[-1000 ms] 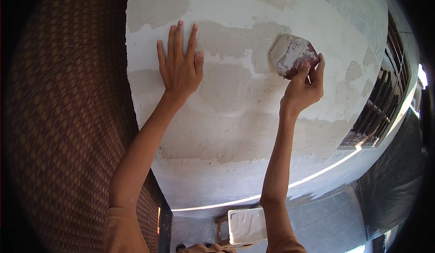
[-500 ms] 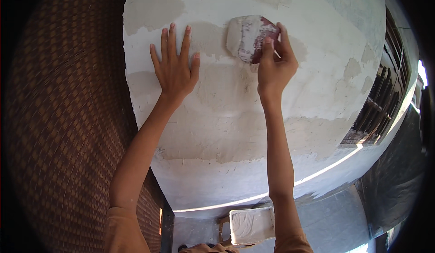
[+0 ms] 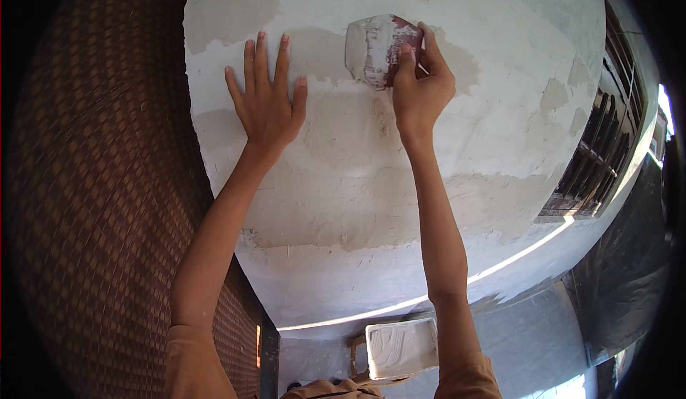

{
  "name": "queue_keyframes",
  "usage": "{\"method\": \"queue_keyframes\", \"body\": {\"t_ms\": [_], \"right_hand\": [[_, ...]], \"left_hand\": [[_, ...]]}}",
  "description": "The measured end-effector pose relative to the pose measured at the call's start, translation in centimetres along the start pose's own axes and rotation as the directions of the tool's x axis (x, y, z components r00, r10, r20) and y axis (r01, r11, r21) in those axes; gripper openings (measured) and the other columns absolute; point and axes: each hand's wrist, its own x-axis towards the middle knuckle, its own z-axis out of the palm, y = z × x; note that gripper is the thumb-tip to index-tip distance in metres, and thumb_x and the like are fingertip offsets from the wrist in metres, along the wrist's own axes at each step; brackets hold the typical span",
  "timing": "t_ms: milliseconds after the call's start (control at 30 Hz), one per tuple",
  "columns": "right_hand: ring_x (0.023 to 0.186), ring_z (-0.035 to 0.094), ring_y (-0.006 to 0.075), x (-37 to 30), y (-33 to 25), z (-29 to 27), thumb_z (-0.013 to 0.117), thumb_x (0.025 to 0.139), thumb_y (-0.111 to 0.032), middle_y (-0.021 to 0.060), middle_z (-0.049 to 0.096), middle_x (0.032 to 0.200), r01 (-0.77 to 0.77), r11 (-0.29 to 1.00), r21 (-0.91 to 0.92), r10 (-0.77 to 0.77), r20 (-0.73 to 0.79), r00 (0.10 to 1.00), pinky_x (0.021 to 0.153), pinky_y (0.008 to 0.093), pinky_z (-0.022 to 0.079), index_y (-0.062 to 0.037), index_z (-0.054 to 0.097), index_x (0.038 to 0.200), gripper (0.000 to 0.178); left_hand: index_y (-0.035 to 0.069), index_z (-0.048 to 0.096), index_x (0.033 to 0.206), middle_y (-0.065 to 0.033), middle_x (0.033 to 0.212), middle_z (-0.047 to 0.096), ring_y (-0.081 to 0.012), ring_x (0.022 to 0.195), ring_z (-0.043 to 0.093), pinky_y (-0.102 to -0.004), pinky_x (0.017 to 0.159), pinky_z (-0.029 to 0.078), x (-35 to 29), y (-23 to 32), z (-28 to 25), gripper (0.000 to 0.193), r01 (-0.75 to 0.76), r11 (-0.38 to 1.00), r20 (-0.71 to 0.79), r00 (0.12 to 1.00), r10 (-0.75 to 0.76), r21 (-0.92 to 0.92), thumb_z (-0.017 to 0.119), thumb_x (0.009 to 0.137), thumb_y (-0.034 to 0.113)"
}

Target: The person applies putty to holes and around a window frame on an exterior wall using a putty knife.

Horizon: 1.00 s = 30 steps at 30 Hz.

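A white wall (image 3: 343, 285) with patches of damp grey-beige filler stands in front of me. My left hand (image 3: 268, 110) lies flat on it with the fingers spread, holding nothing. My right hand (image 3: 423, 88) pinches a plaster-smeared scraper (image 3: 386, 47), dark red near the grip and coated white towards its left edge. The scraper rests against the wall, to the right of my left hand and at about the height of its fingertips. Part of its grip is hidden by my fingers.
Below, a white tray (image 3: 401, 322) of whitish paste sits on a wooden stool (image 3: 355, 356). A woven brown panel (image 3: 107, 163) borders the wall at left. On the right are a barred window (image 3: 597, 152) and a dark sheet (image 3: 622, 277).
In the picture, both hands and the scraper appear slightly farther left and higher, and the wall patches shift the same way. The left hand stays flat, and the right keeps its grip.
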Motion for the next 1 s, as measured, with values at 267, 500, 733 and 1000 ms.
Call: {"method": "queue_keyframes", "body": {"t_ms": [267, 500, 733, 1000], "right_hand": [[0.065, 0.059, 0.0105, -0.5, -0.4, -1.1, 0.057, 0.092, -0.003, 0.0107, 0.067, 0.082, 0.038, 0.972, 0.231, -0.015, -0.1, 0.995, 0.056, 0.025, 0.05, 0.0009, 0.056, 0.13, 0.038], [0.077, 0.069, 0.0192, 1.4, 1.9, -5.3, 0.054, 0.092, -0.001, 0.0204, 0.069, 0.097, -0.045, 0.982, 0.185, 0.111, -0.366, 0.924, 0.06, 0.0282, 0.057, 0.0033, 0.054, 0.131, 0.039], [0.07, 0.058, 0.0091, -2.6, 0.2, 1.0, 0.059, 0.091, -0.003, 0.0096, 0.068, 0.083, 0.087, 0.984, 0.158, -0.1, 0.077, 0.992, 0.065, 0.0242, 0.05, -0.0006, 0.058, 0.129, 0.038], [0.08, 0.069, 0.0209, 0.2, 2.1, -7.5, 0.054, 0.093, -0.002, 0.0167, 0.068, 0.096, 0.009, 0.985, 0.175, 0.071, -0.444, 0.893, 0.061, 0.0302, 0.06, 0.0037, 0.05, 0.133, 0.041]], "left_hand": [[0.018, 0.034, 0.15, -0.0148, 0.156, 0.025, -0.0318, 0.145, 0.021, -0.0615, 0.11, 0.008, 0.1, 0.7, 0.4, 0.058, -0.017, 1.0, -0.054, 0.998, 0.015, -0.025, 0.041, 0.096, 0.038], [0.019, 0.034, 0.15, -0.0148, 0.155, 0.026, -0.0314, 0.144, 0.023, -0.0617, 0.11, 0.009, 0.1, 0.5, 0.4, 0.058, -0.017, 1.0, -0.05, 0.999, 0.018, 0.005, 0.04, 0.096, 0.04], [0.018, 0.033, 0.151, -0.015, 0.155, 0.027, -0.0321, 0.144, 0.023, -0.0615, 0.111, 0.008, 0.0, -0.2, 0.2, 0.059, -0.017, 1.0, -0.038, 0.999, 0.016, -0.01, 0.04, 0.096, 0.039], [0.018, 0.033, 0.151, -0.015, 0.155, 0.027, -0.0321, 0.144, 0.024, -0.0612, 0.111, 0.008, -0.1, 0.9, 0.5, 0.059, -0.016, 1.0, -0.063, 0.998, 0.014, -0.027, 0.041, 0.095, 0.038]]}}
